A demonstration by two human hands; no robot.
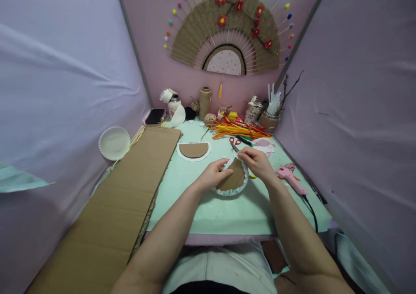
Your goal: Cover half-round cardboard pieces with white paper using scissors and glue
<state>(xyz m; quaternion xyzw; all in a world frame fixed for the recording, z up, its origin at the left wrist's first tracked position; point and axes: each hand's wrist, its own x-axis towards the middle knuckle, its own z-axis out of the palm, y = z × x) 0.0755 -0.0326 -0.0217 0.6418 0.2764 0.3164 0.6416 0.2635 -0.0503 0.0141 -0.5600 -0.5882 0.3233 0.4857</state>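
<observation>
My left hand [212, 175] grips a semicircular or rounded cardboard piece [233, 180] by its left side, thumb on top of the brown face. A pale, pleated border is folded over the rim of this piece. At its upper right edge, the fingertips of my right hand [256, 161] are pinched together on the pale border. Just beyond them lie scissors with red handles [234, 142]. A half-round cardboard piece [194, 150] rests on a larger white backing, flat on the table, left of and beyond my hands.
A pink glue gun [291, 178] lies at the right with its cord. Orange and yellow strips [240, 129] are heaped at the back. A long cardboard sheet [136, 177] covers the left side beside a white dish [114, 143]. A decorated fan [227, 29] hangs on the back wall.
</observation>
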